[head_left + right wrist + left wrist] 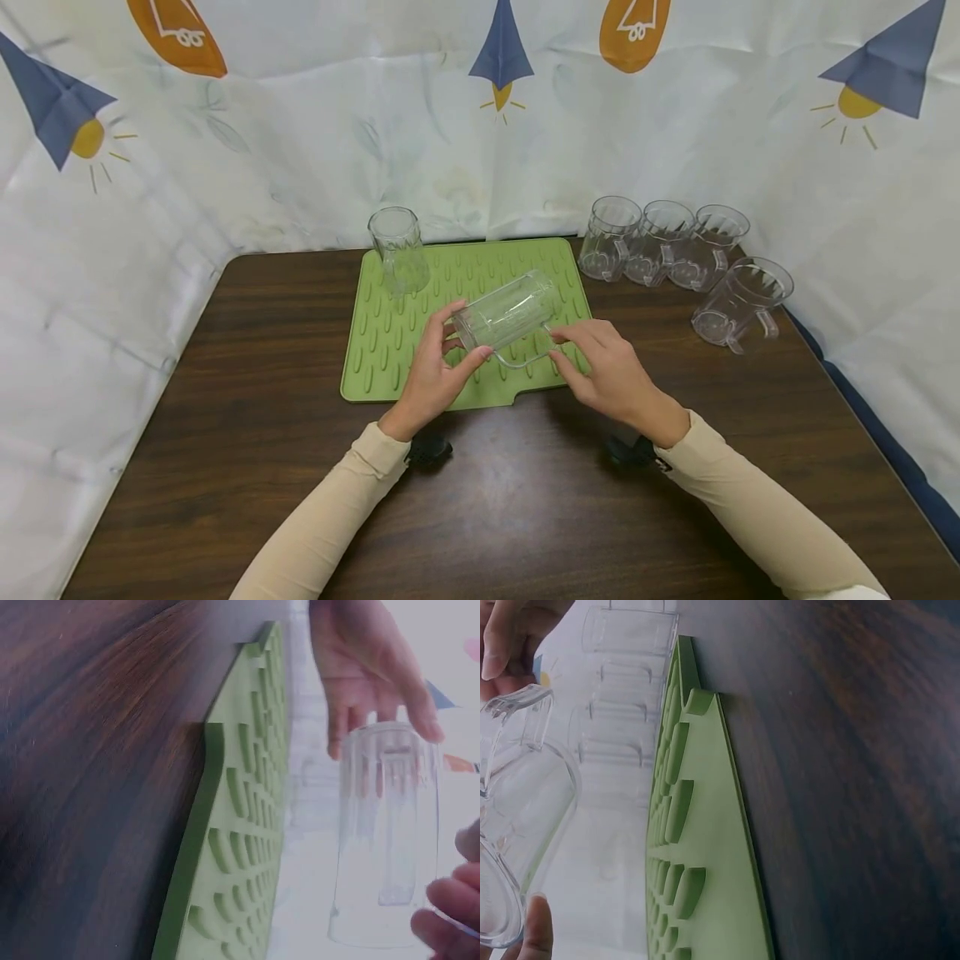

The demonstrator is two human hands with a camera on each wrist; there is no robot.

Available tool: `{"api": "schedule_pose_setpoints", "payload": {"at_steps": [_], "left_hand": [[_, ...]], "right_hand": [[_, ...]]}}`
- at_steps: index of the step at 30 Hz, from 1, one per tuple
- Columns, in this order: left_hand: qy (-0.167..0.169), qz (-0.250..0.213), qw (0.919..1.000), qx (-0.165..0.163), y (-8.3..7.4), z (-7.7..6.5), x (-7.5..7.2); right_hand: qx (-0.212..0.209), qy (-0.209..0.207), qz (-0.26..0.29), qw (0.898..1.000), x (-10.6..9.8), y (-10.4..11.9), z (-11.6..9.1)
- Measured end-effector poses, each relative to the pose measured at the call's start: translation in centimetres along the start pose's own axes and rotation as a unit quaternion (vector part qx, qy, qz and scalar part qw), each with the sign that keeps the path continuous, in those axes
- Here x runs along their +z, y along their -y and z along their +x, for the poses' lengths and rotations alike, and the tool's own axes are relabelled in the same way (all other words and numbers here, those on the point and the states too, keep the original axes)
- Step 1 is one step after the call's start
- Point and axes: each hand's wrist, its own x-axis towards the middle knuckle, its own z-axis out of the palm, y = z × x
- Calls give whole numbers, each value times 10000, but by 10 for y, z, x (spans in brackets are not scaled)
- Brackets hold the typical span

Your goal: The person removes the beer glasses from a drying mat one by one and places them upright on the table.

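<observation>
A clear glass mug point(510, 312) is tilted on its side above the green mat, its base to the left and its handle toward the person. My left hand point(438, 371) grips it round the base, thumb on the near side. At the handle end is my right hand point(607, 371), loosely bent, its fingertips at or close to the handle. In the right wrist view, a gap shows between the thumb and fingers of the right hand point(454, 900), beside the mug point(386, 840). Whether they touch the glass is unclear. Another clear mug point(400, 254) stands on the mat's back left corner.
The green ridged mat point(382, 367) lies on a dark wooden table point(247, 400). Several clear mugs stand at the back right, including a mug point(609, 237) beside the mat and a nearer mug point(742, 300). A white patterned cloth point(315, 150) hangs behind the table.
</observation>
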Motion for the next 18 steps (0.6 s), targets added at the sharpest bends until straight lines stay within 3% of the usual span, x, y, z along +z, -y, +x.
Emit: {"api": "schedule_pose_setpoints", "payload": {"at_steps": [3,6,9,13,18], "left_hand": [[23,-46,10000,-30,0,0,0],[29,-77,10000,-51,-1,0,1],[12,-105,9999,-28,-2,1,1],[-32,-179,9998,44,-4,1,3],[-43,-286,9996,50,-7,1,5]], "right_hand": [[545,-314,188,9978,-2,0,-3],[1204,-377,449,9910,-4,0,-7],[2000,-238,996,9744,-4,0,-12],[2994,28,2213,9281,-4,1,-17],[3641,90,3577,8599,-1,1,-18]]}}
